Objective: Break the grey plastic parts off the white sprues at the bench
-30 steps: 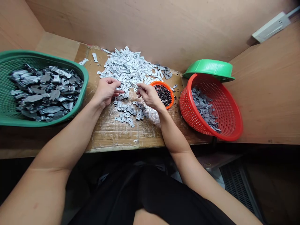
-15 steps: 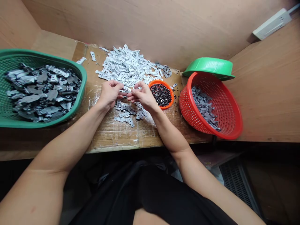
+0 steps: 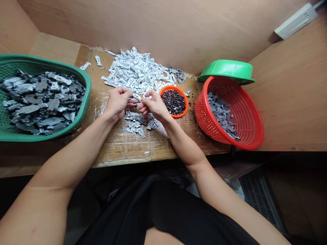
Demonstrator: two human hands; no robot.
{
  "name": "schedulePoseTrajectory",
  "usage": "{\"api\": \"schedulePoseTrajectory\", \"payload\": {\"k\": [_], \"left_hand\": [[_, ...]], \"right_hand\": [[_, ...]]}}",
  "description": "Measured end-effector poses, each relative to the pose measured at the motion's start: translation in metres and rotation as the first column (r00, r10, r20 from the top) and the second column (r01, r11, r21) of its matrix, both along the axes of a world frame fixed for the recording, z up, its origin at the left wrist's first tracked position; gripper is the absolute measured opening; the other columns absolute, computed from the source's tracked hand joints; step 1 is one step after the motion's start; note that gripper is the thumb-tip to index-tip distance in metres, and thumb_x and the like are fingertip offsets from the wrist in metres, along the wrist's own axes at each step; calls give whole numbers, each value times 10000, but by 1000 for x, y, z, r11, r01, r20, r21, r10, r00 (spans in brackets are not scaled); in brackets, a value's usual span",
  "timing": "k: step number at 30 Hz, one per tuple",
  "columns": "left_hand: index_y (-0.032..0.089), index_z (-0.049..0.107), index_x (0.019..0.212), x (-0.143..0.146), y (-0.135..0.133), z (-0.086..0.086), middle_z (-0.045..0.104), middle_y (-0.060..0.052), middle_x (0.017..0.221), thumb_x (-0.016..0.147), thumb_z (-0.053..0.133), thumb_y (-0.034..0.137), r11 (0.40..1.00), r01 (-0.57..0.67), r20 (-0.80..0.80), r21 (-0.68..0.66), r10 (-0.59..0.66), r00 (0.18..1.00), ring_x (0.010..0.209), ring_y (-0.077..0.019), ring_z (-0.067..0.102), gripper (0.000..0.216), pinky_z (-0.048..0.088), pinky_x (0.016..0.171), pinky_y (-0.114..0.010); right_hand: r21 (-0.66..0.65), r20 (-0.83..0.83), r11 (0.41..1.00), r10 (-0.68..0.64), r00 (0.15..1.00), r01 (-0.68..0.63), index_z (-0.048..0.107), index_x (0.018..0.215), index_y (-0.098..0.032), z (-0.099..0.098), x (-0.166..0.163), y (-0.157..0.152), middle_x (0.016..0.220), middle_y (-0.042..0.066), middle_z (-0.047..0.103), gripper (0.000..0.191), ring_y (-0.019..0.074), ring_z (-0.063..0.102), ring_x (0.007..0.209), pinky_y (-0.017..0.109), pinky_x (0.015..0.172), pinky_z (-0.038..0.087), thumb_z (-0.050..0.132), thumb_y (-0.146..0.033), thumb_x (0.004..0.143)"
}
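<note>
My left hand point(image 3: 118, 102) and my right hand point(image 3: 153, 104) meet over the wooden bench point(image 3: 122, 146), fingers pinched together on one small light-grey metal piece point(image 3: 136, 97) held between them. Just beyond lies a heap of the same pale metal pieces point(image 3: 138, 73). Under my hands sits a small cluster of darker grey assembled pieces point(image 3: 138, 122). A small orange bowl point(image 3: 184, 110) of tiny dark parts stands right beside my right hand.
A green basket point(image 3: 85, 98) with larger grey metal parts sits at the left. A red mesh basket point(image 3: 242, 136) holding grey pieces is at the right, an upturned green bowl point(image 3: 227, 69) behind it. Plywood walls close in the back and sides; a white power strip point(image 3: 293, 22) hangs top right.
My hands were apart, each at the pile's edge; they have come together and now both pinch one small piece. The view has shifted slightly.
</note>
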State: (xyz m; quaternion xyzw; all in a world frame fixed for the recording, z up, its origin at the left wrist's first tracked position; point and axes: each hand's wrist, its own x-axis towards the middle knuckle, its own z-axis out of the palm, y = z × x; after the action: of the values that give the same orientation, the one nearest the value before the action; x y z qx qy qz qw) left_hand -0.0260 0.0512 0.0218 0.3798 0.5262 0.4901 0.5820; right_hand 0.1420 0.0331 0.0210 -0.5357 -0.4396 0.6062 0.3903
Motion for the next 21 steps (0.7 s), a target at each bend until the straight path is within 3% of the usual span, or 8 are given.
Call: {"api": "schedulePoseTrajectory", "payload": {"k": [5, 12, 18, 21], "left_hand": [[234, 624, 838, 1, -1, 3, 692, -5, 784, 887, 847, 141, 1000, 9, -24, 11, -9, 1000, 661, -172, 792, 246, 503, 534, -255], [223, 630, 810, -3, -2, 8, 676, -1, 762, 869, 835, 128, 997, 72, -2, -3, -72, 997, 636, -156, 770, 233, 467, 509, -225], [235, 638, 835, -10, 1, 10, 694, -16, 723, 911, 875, 178, 992, 128, -30, -24, -128, 991, 622, -163, 755, 255, 477, 512, -223], [227, 684, 904, -12, 0, 11, 730, -24, 741, 848, 972, 198, 984, 180, -46, -14, -180, 983, 652, -180, 770, 295, 515, 550, -234]], "right_hand": [[-18, 37, 1000, 8, 999, -7, 518, 1099, -277, -2, 1, 3, 643, -84, 708, 323, 98, 650, 516, 162, 470, 471, 821, -388, 1111], [-5, 60, 997, 77, 995, -77, 573, 879, -238, -4, 3, 4, 592, -49, 675, 435, 70, 539, 456, 152, 405, 364, 865, -490, 1081], [31, 87, 994, 102, 991, -105, 567, 851, -248, 1, 5, -1, 593, -50, 649, 455, 87, 491, 472, 184, 408, 341, 866, -510, 1071], [28, 84, 993, 111, 990, -114, 584, 846, -249, 2, 6, -2, 603, -49, 638, 469, 102, 507, 496, 204, 426, 356, 924, -523, 1016]]}}
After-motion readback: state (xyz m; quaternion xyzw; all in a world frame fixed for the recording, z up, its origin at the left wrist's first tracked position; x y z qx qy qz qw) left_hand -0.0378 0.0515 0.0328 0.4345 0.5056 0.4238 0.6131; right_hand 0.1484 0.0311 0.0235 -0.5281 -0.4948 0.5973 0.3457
